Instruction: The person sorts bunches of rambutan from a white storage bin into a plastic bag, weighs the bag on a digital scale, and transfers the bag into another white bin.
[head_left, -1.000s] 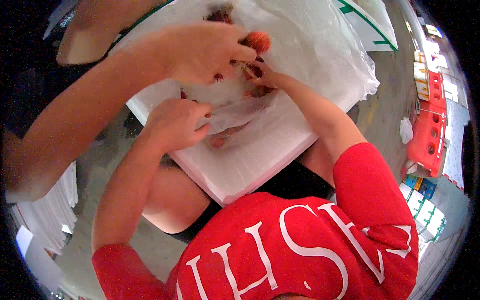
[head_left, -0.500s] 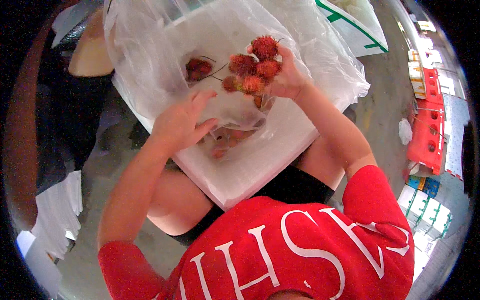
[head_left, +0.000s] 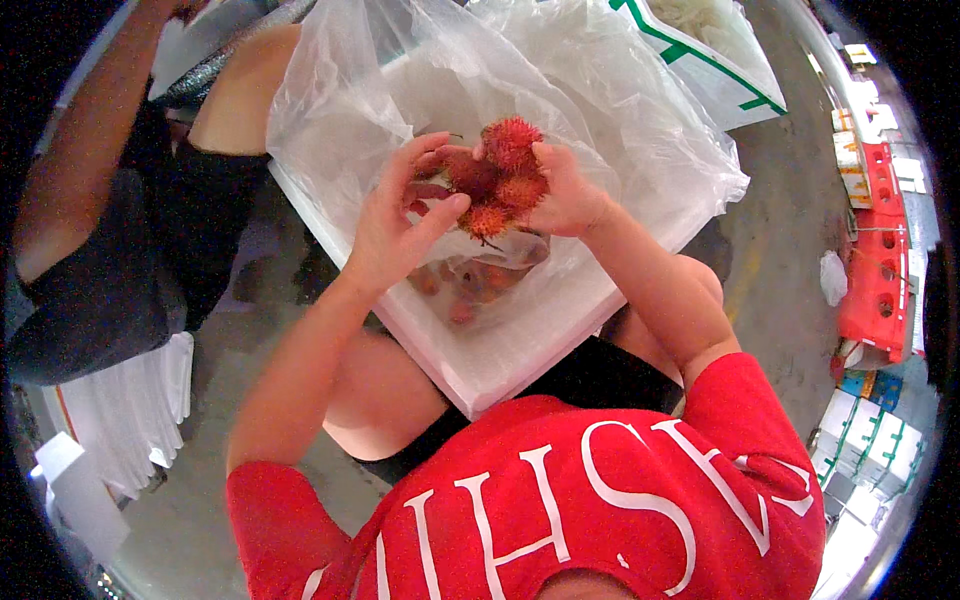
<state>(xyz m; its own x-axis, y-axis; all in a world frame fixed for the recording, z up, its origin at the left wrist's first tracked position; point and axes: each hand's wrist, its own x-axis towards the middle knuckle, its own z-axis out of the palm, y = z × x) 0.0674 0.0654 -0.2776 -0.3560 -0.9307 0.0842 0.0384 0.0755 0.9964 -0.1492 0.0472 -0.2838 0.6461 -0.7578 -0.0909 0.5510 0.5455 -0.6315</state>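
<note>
A cluster of rambutans (head_left: 495, 195) is held up over the open white foam box (head_left: 475, 375). The right hand (head_left: 565, 195) has fingers closed on its right side; the left hand (head_left: 405, 215) curves half-open around its left, thumb apart, though whether it grips I cannot tell. Both wrists are inside the near side edges, with room between the fruit and the far rim. Clear plastic sheeting (head_left: 345, 110) lines the box and spills over its edges; more rambutans (head_left: 480, 280) lie under it at the near corner. Beyond the right edge, grey floor (head_left: 775, 215) shows; far right stands a green-taped white box (head_left: 725, 95). A co-worker (head_left: 85, 275) sits close by on the left.
</note>
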